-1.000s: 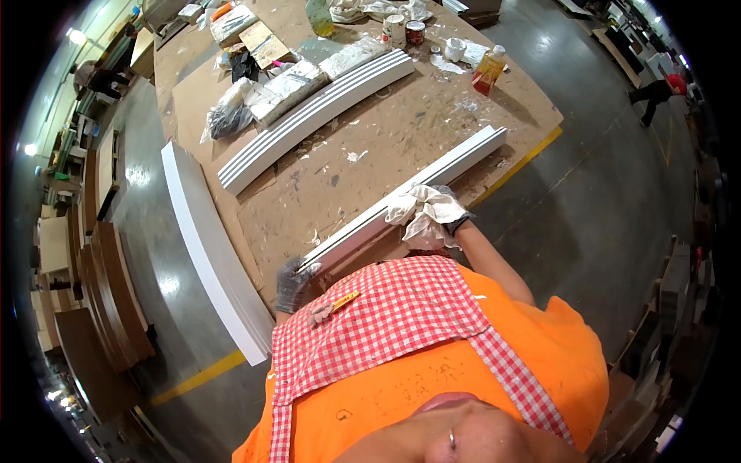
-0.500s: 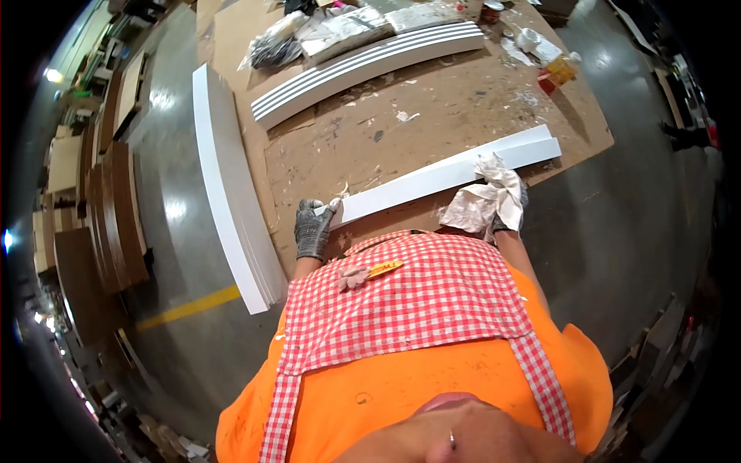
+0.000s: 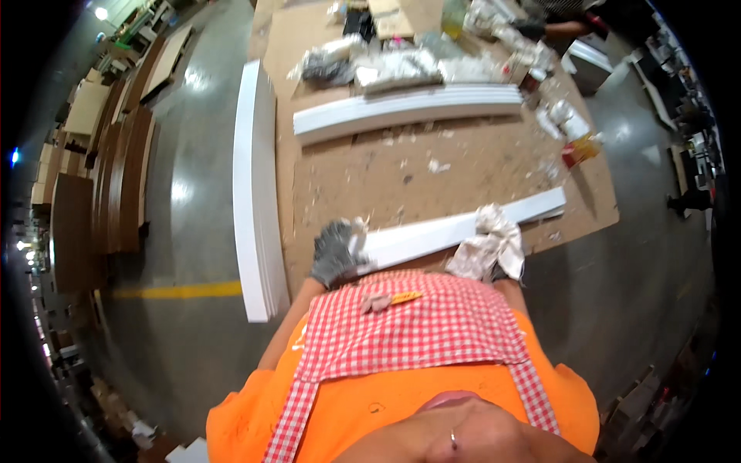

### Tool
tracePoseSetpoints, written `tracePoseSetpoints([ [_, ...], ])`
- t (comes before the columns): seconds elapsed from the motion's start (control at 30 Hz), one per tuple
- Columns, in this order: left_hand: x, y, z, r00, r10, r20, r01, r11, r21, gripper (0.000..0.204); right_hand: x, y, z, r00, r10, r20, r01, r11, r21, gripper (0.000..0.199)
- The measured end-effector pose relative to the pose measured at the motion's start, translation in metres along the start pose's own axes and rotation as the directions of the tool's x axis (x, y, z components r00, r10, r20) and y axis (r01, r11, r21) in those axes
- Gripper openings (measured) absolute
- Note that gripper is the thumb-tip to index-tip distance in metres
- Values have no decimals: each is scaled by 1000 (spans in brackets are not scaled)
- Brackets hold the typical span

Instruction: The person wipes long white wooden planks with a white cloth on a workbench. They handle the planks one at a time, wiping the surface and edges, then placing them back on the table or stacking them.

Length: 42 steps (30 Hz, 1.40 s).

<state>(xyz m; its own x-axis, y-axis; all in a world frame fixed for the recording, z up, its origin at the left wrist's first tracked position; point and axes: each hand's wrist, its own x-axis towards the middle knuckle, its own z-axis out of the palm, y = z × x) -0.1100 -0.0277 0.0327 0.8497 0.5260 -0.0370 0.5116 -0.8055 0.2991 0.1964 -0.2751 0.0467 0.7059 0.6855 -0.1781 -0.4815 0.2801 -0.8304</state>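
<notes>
A long narrow white board (image 3: 421,242) lies at a slant along the near edge of the cardboard-covered table (image 3: 347,181). My left hand (image 3: 333,253), in a grey glove, grips the board's left end, its fingertips partly blurred. In my right hand (image 3: 503,276) is a bunched white rag (image 3: 488,245), which rests against the board right of its middle. The rag hides most of that gloved hand.
Farther back lies a stack of white strips (image 3: 409,109), with plastic-wrapped bundles (image 3: 397,69) behind it. White boards (image 3: 258,193) stand along the table's left side. A bottle with orange contents (image 3: 580,150) is at right. A co-worker's arm (image 3: 567,31) reaches in at upper right.
The view has shifted, showing more of the table's far end and a co-worker's arm. Two offset board edges showed before; now they look like one. Both hands remain at the board.
</notes>
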Motion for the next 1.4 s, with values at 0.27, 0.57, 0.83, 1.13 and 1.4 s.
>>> tracePoseSetpoints([
  [0.27,22,37,-7,964,31,266,-12,997,-74,89,-52,0,-32,991,78,-108,-115,909,-401,34],
  [0.57,33,61,-6,947,159,279,-146,987,-68,74,18,3,19,976,-182,-122,165,976,-141,32],
  [0.83,41,46,14,971,98,220,-75,991,-108,60,36,-1,12,945,-288,-154,256,946,-198,32],
  [1.13,46,53,5,970,98,224,-67,988,-142,62,57,11,-72,961,-269,60,137,278,-951,36],
  [1.4,80,35,-9,929,171,329,-90,965,-248,66,10,21,12,922,-388,-22,-147,-297,-943,66],
])
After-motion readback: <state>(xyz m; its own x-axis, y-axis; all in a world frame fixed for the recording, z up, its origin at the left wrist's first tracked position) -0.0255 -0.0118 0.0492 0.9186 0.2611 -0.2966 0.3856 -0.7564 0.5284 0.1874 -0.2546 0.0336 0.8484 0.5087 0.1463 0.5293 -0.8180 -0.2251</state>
